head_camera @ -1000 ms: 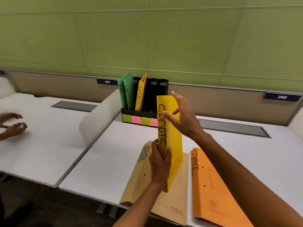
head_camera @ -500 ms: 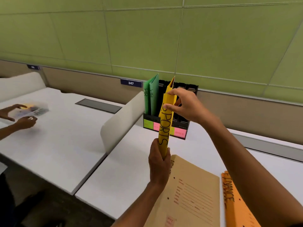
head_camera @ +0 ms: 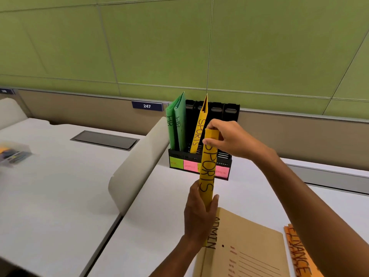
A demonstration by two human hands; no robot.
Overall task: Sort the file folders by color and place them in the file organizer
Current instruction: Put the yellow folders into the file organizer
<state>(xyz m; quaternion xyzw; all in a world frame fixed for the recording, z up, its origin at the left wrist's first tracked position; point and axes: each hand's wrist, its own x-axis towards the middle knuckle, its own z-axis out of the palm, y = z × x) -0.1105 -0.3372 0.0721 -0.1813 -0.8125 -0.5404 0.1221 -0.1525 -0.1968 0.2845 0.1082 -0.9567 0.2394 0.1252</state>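
Both hands grip yellow folder (head_camera: 207, 172) upright: left hand (head_camera: 199, 214) low, right hand (head_camera: 229, 140) top.

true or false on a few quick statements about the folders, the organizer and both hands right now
1. Both hands hold the yellow SPORTS folder: left hand low, right hand at the top. True.
2. The file organizer holds three green folders. False: two green HR folders.
3. Another yellow folder already stands in the organizer. True.
4. The ADMIN folder stands in the organizer. False: it lies on the table.
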